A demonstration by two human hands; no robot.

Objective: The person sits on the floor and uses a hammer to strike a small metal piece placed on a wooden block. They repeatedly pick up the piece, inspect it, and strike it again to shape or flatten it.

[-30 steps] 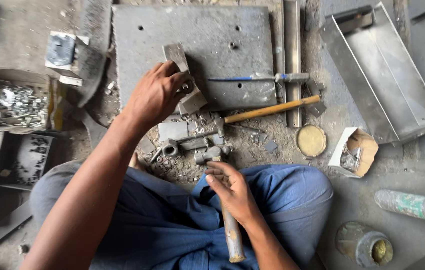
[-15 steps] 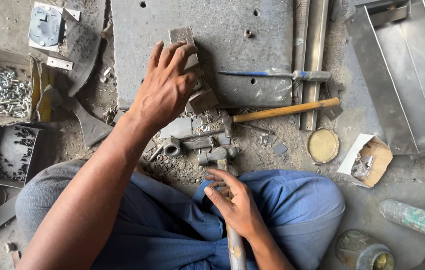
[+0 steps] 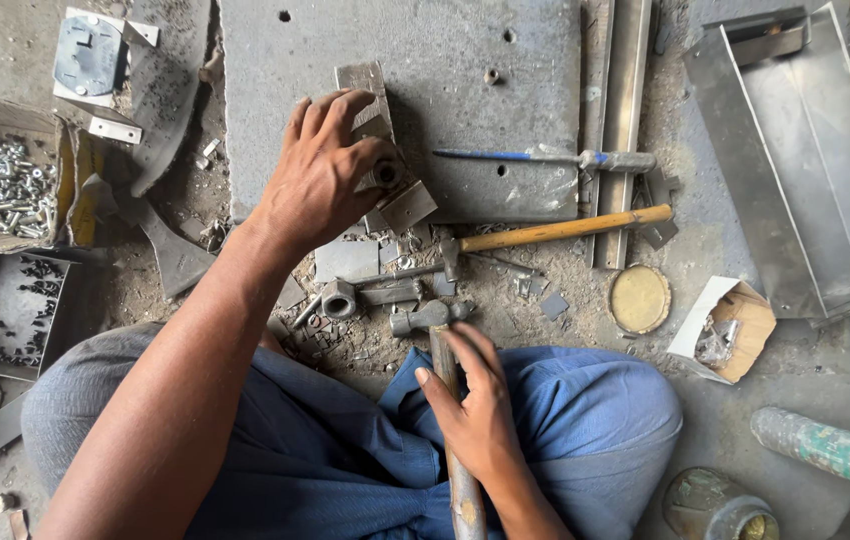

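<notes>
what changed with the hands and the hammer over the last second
The left hand shifted a little up the grey slab, staying pressed on the small metal strip. The right hand kept its grip on the hammer over the lap. The wooden-handled hammer and the blue-handled tool stayed put.

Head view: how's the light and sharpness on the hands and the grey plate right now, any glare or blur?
Head view: soft, even daylight, with no hard glare on the grey plate; the left hand casts only a faint shadow on the strip beneath it; the right hand and hammer look sharp; the metal tray at right shows mild sheen; no visible motion blur, slight wide-angle stretch at the edges.
</notes>
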